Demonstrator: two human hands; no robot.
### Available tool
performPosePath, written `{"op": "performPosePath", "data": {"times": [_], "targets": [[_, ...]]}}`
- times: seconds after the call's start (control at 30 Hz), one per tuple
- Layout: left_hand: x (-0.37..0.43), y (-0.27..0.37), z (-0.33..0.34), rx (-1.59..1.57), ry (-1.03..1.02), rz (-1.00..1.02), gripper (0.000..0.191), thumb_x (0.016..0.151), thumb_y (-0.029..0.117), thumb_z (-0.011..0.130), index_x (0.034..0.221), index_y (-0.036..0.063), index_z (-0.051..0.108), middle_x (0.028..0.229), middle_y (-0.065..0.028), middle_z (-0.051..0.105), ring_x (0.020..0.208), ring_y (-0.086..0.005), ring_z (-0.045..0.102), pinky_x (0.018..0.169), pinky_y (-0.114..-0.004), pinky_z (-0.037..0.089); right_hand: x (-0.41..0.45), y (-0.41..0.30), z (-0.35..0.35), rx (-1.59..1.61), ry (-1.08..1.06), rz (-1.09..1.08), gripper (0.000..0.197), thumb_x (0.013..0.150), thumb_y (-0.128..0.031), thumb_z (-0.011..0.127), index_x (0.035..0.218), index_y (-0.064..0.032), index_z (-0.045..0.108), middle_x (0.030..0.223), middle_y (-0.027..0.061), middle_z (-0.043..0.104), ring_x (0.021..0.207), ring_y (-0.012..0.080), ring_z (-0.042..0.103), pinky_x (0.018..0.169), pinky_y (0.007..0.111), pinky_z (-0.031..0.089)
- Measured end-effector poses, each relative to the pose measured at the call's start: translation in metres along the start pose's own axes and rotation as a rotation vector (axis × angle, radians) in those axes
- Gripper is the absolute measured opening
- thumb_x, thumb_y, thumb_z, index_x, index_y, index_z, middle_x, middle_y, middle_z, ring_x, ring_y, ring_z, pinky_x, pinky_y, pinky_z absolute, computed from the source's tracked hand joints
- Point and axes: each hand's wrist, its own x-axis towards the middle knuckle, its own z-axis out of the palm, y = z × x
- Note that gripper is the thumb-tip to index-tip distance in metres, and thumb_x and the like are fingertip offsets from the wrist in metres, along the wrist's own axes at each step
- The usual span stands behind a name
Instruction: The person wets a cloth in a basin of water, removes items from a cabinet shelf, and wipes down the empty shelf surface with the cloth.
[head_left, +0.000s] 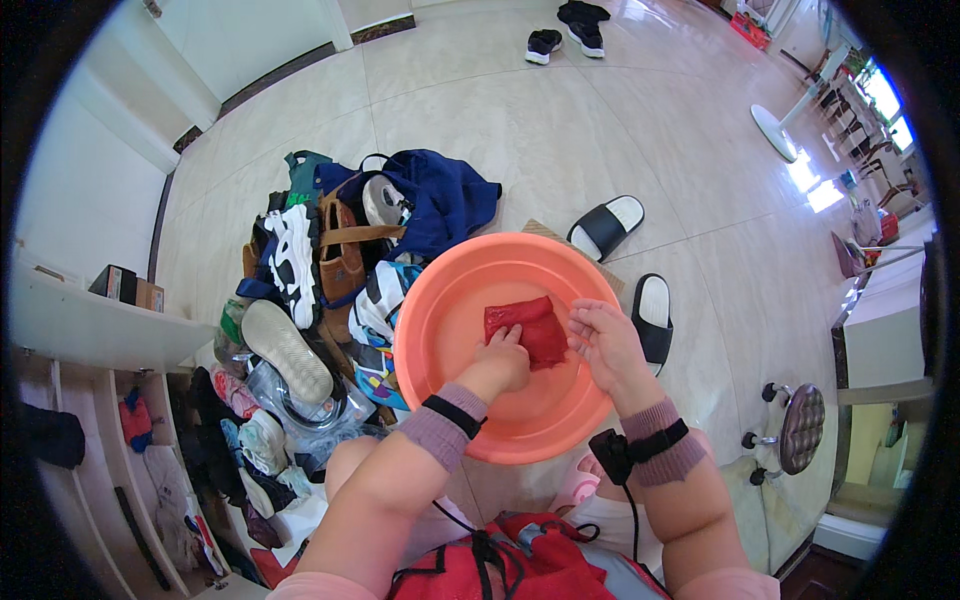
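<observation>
In the head view a folded red cloth (536, 330), wet-looking, lies in an orange plastic basin (427, 315) in front of me. My left hand (501, 361) is over the basin, its fingertips on the cloth's left part. Its thumb is hidden, so a grip on the cloth cannot be made out. To the cloth's right, my right hand (604, 339) is over the basin's inner wall, with loosely curled fingers and no object visible in them. A strap circles each wrist over a knitted cuff, and a small black device (611, 457) sits at the right one.
Shoes, bags and a navy cloth (450, 195) are heaped left of the basin. A ribbed piece of cardboard (544, 229) shows behind it. Two black-and-white slides (607, 225) lie to the right, near a wheeled stool (801, 429). Open cabinet shelves (97, 420) stand at left.
</observation>
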Motion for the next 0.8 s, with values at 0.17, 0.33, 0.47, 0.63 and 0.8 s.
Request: {"op": "performPosePath", "data": {"times": [0.17,0.33,0.47,0.63,0.8], "targets": [[0.015,-0.029,-0.013,-0.38,0.001,0.002,0.027,0.083,0.022,0.054,0.104,0.0077,0.065,0.113,-0.0121,0.059,0.098,-0.0275,0.058,0.086,-0.044,0.044,0.009,0.006,-0.002,-0.007,0.035,-0.001,0.017,0.084,-0.011,0.055,0.101,-0.0085,0.056,0.087,-0.0007,0.057,0.08,0.0109,0.054,0.069,0.029,0.045],[-0.005,-0.038,-0.05,-1.105,0.126,-0.063,0.021,0.088,0.017,0.055,0.097,0.0013,0.066,0.083,-0.0087,0.067,0.071,-0.0203,0.063,0.069,-0.031,0.05,0.01,0.01,0.007,-0.137,0.05,0.004,0.024,0.082,-0.017,0.056,0.104,-0.0084,0.055,0.087,-0.0016,0.053,0.078,0.0105,0.049,0.063,0.027,0.04],[-0.03,-0.032,-0.095,-1.78,0.115,0.007,0.015,0.087,0.013,0.057,0.09,0.0,0.064,0.084,-0.01,0.067,0.077,-0.0163,0.064,0.068,-0.031,0.052,0.015,0.017,0.008,-0.217,0.101,0.019,0.02,0.085,-0.021,0.055,0.103,-0.0111,0.055,0.085,-0.0019,0.055,0.081,0.0118,0.051,0.07,0.034,0.042],[-0.044,-0.028,-0.108,-2.232,0.022,0.188,0.024,0.089,0.014,0.054,0.109,0.0017,0.055,0.113,-0.0141,0.059,0.1,-0.027,0.06,0.088,-0.045,0.048,-0.004,0.005,0.036,0.088,-0.076,0.292,0.036,0.089,-0.036,0.05,0.116,-0.0122,0.049,0.101,0.0012,0.056,0.091,0.0165,0.053,0.075,0.037,0.042],[-0.055,-0.021,-0.114,-2.327,-0.04,0.155,0.011,0.089,0.011,0.055,0.097,0.004,0.057,0.099,-0.011,0.062,0.092,-0.0254,0.062,0.075,-0.042,0.054,0.004,0.013,0.035,-0.028,-0.088,0.24,0.035,0.091,-0.028,0.049,0.121,-0.0095,0.047,0.106,0.0078,0.056,0.091,0.021,0.057,0.081,0.041,0.045]]}}
